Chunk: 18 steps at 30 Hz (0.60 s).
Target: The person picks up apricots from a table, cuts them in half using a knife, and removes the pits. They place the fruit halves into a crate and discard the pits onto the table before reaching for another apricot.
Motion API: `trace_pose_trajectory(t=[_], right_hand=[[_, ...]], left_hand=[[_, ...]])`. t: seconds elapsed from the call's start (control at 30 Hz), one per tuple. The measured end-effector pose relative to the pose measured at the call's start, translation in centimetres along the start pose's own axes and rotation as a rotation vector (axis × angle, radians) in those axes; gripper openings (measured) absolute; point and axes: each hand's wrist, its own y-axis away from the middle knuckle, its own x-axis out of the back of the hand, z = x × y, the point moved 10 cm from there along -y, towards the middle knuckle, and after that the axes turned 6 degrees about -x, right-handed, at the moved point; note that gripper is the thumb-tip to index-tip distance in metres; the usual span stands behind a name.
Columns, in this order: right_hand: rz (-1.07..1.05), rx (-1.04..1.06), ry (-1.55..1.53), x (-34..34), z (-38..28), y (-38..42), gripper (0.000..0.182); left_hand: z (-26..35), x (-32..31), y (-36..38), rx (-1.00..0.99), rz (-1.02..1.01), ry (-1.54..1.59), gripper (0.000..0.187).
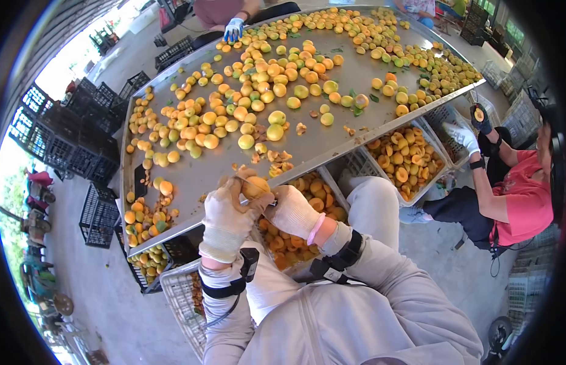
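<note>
In front of my body, my left hand (227,210), in a pale knit glove, is closed around an orange-yellow apricot (256,187). Close against the fruit's lower right side is my right hand (295,210), also gloved, its fingers pinched together. A small dark sliver shows at those fingertips; what it belongs to is hidden. Both hands are just off the near edge of a metal table (331,137). Below them a crate holds halved apricots (289,240). Torn apricot pieces (277,161) lie on the tabletop just beyond my fingers.
Many whole apricots (252,91) cover the table. A second crate of apricot halves (406,159) stands beside my knee. At right a co-worker in a red shirt (526,204) holds a cut fruit; a blue-gloved hand (233,29) reaches in opposite. Black crates (76,137) are stacked left.
</note>
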Motion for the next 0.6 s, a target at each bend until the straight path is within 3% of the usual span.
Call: trace_pose_trajectory(t=[0.03,0.13,0.33,0.43,0.5,0.6], right_hand=[[0.036,0.030,-0.044,0.0,0.1,-0.2,0.012],[0.088,0.013,-0.361,1.2,-0.7,0.2,0.022],[0.177,0.075,-0.240,0.8,-0.7,-0.1,0.022],[0.039,0.162,-0.210,0.8,-2.2,0.0,0.022],[-0.319,0.056,-0.417,1.3,-4.4,0.8,0.021],[-0.648,-0.207,-0.502,-2.0,-0.4,1.7,0.016]], left_hand=[[0.8,0.0,0.0,-0.034,0.061,-0.091,0.057],[-1.5,-1.1,0.7,-0.074,0.216,0.423,0.057],[0.4,-1.0,0.6,-0.072,0.295,0.330,0.057],[0.5,-0.3,0.1,-0.113,0.207,0.207,0.055],[0.4,-0.5,0.1,-0.094,0.130,0.310,0.053],[-1.7,-1.2,-0.1,-0.047,0.051,0.502,0.052]])
